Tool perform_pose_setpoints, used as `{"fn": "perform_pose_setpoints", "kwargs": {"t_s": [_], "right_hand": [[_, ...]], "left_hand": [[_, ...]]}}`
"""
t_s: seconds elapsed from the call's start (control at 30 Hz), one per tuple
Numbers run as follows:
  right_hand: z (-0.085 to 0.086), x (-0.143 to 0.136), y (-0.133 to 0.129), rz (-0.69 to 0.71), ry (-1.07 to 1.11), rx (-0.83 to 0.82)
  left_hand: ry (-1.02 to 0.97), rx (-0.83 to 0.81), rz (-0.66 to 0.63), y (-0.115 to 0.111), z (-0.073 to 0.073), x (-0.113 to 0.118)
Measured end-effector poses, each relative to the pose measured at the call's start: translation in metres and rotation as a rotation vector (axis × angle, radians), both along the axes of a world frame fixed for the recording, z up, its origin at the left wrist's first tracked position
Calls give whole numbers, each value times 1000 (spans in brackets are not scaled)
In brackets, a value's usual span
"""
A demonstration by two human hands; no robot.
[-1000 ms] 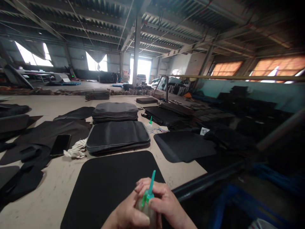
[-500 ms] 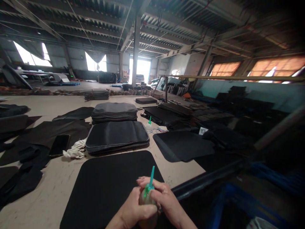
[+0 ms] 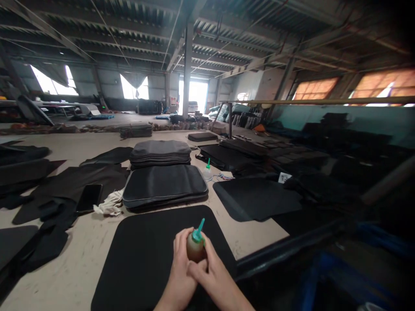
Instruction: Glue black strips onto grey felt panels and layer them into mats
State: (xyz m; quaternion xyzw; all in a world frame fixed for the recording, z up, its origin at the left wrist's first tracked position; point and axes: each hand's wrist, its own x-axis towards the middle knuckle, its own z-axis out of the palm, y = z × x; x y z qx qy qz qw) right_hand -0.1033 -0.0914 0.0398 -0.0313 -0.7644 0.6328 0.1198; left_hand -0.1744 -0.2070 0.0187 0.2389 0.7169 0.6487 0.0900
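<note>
A squeeze bottle (image 3: 194, 250) with brownish contents and a teal nozzle stands nearly upright between my two hands, its tip leaning right. My left hand (image 3: 180, 259) wraps its left side, and my right hand (image 3: 209, 270) closes round the right side with the thumb crossing in front. Both hands are closed on the bottle; its base is hidden by them. Below and behind lies a flat black panel with rounded corners (image 3: 139, 255) on the table.
Beyond the panel sit stacked black padded pieces (image 3: 165, 185), with a white cloth (image 3: 110, 204) and a phone (image 3: 90, 198) to their left. A second bottle with a green nozzle (image 3: 208, 172) stands behind. Another black panel (image 3: 256, 198) lies right, near a dark rail (image 3: 275, 248).
My hands have moved slightly up and left with the bottle. My right hand's fingers and thumb have shifted from the nozzle down onto the bottle's body. The view has turned slightly left.
</note>
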Motion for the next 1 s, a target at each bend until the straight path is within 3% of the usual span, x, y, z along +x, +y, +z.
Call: {"fn": "perform_pose_setpoints", "kwargs": {"t_s": [0.13,0.23,0.33,0.43,0.57,0.73,0.87,1.0], "right_hand": [[-4,-13,8,-77,-60,-5],[-15,-30,21,-72,-49,-121],[-25,-52,32,-41,8,-182],[-29,-77,42,-141,48,-65],[-35,-103,50,-220,66,93],[-60,-112,43,-229,110,214],[-77,-112,38,-256,151,271],[-79,-114,38,-245,140,278]], "left_hand": [[-119,125,-179,0,-4,5],[-275,267,-332,-10,0,-4],[-285,255,-198,-27,1,-24],[-247,170,1,-50,-2,-47],[-172,40,156,-84,-8,-72],[-68,-99,313,-111,-20,-84],[56,-232,362,-115,-33,-84],[150,-298,290,-108,-43,-82]]}}
